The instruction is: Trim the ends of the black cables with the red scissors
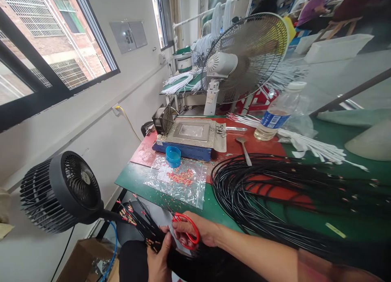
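Observation:
My left hand (159, 257) grips a bundle of black cables (141, 225) whose stripped ends with red and yellow tips fan out to the upper left, just off the table's front edge. My right hand (200, 232) holds red-handled scissors (186, 228), fingers through the loops, blades pointing left at the bundle. Both hands sit close together below the green table (134, 177). A large coil of black cables (275, 196) lies on the table to the right of my right arm.
A clear plastic bag (177, 180) with red and yellow wire bits and a blue cap (173, 155) lie ahead. Behind stand a metal-topped blue device (191, 139), a spoon (245, 149), a water bottle (276, 117), white cables (314, 147), a white fan (244, 58). A black fan (61, 190) stands at left.

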Action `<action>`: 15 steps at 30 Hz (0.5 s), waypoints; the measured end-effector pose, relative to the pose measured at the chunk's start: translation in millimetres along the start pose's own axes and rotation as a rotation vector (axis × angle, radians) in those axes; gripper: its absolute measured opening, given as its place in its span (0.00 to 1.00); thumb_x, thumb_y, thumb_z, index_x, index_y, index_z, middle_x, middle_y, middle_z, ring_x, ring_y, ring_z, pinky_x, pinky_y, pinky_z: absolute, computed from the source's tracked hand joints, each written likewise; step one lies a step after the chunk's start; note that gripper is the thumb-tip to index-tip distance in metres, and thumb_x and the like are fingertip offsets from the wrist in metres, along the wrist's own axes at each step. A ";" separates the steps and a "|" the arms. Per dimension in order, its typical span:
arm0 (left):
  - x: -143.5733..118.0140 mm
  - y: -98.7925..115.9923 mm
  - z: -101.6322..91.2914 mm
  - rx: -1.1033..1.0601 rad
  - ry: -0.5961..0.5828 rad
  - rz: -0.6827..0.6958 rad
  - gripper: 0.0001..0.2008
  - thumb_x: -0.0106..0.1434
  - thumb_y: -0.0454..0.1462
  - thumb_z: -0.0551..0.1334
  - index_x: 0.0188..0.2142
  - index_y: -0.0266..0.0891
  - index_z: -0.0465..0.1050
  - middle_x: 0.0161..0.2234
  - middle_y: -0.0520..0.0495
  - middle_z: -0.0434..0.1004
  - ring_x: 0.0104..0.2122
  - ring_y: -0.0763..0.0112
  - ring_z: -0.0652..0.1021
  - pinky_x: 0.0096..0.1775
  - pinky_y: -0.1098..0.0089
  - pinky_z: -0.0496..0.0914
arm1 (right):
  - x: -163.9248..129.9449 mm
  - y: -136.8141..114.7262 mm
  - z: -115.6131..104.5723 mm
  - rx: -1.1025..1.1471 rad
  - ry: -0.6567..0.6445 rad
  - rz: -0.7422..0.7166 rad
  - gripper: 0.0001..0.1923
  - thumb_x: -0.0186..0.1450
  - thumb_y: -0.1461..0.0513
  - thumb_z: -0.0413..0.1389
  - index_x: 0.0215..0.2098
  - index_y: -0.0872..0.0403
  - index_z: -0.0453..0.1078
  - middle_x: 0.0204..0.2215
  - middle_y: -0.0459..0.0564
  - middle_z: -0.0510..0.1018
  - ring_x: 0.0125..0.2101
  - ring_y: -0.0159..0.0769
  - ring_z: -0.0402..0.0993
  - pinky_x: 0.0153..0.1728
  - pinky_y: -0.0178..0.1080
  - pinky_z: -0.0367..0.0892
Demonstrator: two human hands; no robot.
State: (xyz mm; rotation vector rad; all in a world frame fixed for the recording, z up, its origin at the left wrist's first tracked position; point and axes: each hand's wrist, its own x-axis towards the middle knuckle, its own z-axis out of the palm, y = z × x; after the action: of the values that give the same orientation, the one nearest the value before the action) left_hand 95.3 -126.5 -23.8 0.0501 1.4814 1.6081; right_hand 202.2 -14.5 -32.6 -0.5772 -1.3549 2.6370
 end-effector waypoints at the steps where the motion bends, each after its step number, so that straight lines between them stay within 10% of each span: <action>1: 1.1 -0.6 -1.3 0.003 -0.005 -0.001 0.16 0.43 0.37 0.68 0.32 0.37 0.69 0.26 0.54 0.75 0.26 0.79 0.75 0.31 0.78 0.69 | 0.2 0.5 -0.1 0.005 -0.001 0.000 0.26 0.51 0.44 0.57 0.23 0.61 0.68 0.13 0.43 0.67 0.12 0.23 0.60 0.12 0.27 0.54; 15: -3.4 -1.5 -0.4 0.031 -0.056 0.031 0.15 0.44 0.37 0.67 0.32 0.38 0.68 0.27 0.52 0.77 0.29 0.73 0.76 0.34 0.74 0.71 | -5.9 -14.9 10.3 -0.001 0.040 0.039 0.24 0.49 0.46 0.60 0.19 0.60 0.66 0.11 0.42 0.66 0.10 0.22 0.59 0.09 0.26 0.50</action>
State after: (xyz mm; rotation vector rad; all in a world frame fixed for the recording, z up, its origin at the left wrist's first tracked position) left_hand 97.8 -129.1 -23.3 0.1355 1.4690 1.5954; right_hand 202.7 -15.1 -13.5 -0.6585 -1.3471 2.6405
